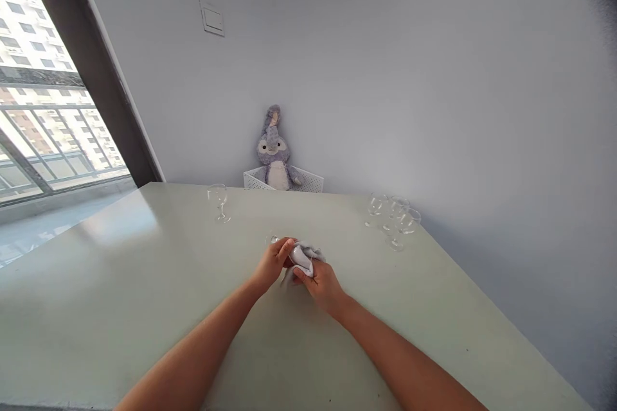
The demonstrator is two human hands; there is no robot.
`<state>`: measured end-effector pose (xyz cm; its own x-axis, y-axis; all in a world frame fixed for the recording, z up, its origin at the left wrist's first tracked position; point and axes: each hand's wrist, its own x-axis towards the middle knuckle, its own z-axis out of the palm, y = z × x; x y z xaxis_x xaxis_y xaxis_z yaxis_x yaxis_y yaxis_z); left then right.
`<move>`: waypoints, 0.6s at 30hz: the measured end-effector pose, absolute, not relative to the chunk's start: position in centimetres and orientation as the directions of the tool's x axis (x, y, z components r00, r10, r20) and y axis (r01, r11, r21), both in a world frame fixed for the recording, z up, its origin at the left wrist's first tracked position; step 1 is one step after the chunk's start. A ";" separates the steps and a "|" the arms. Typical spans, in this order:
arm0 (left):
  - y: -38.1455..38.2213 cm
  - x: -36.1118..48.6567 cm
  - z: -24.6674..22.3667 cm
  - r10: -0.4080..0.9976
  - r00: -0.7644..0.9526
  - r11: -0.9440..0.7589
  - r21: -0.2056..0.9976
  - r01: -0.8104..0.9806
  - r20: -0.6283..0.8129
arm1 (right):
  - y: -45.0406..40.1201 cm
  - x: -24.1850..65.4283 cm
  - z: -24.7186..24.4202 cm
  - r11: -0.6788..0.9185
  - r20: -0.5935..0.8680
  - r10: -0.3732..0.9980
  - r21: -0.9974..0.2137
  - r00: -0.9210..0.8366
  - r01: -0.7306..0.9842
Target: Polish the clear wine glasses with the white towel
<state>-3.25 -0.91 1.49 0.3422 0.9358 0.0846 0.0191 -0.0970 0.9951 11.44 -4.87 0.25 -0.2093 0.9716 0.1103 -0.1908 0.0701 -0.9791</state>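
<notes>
Above the middle of the table, my left hand (pixel 276 262) is closed around a clear stemmed glass (pixel 301 258). The glass lies tilted on its side, and its foot shows faintly past my left fingers. A grey-white cloth (pixel 313 252) is bunched about the bowl and hangs a little below it. My right hand (pixel 324 284) grips this cloth at the rim end, with the thumb on the near side. Some cloth seems to be tucked inside the bowl, but the right fingers are partly hidden by it.
One stemmed glass (pixel 218 196) stands upright at the back left of the pale green table (pixel 120 321). Several more stemmed glasses (pixel 409 221) cluster near the right edge. Behind the table, a plush toy (pixel 273 151) sits in a white perforated basket (pixel 314 183) against the wall.
</notes>
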 end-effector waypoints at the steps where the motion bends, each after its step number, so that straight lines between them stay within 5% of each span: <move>1: -0.9 -3.3 1.4 0.936 0.344 -0.094 0.995 0.023 0.080 | -4.8 11.4 0.2 0.029 0.080 0.973 -0.973 -0.215 -0.231; 6: -1.0 -3.6 2.0 0.888 0.388 -0.258 0.966 -0.024 0.247 | -4.1 12.0 0.5 -0.263 -0.078 0.940 -0.783 -0.331 -0.563; 9: -0.8 -3.9 2.0 0.888 0.394 -0.240 0.970 -0.039 0.236 | -4.8 11.6 0.3 -0.185 -0.029 0.942 -0.875 -0.334 -0.447; 13: -0.4 -3.8 1.5 0.915 0.381 -0.137 0.991 -0.010 0.131 | -5.5 11.1 -0.2 0.116 0.144 0.969 -0.983 -0.199 -0.145; 15: -0.5 -3.7 1.4 0.918 0.373 -0.136 0.990 -0.019 0.134 | -5.2 11.2 -0.3 0.118 0.146 0.974 -0.980 -0.171 -0.162; 18: -1.0 -3.7 1.9 0.887 0.421 -0.191 0.981 -0.039 0.189 | -4.3 11.7 -0.1 -0.105 -0.006 0.971 -0.910 -0.241 -0.401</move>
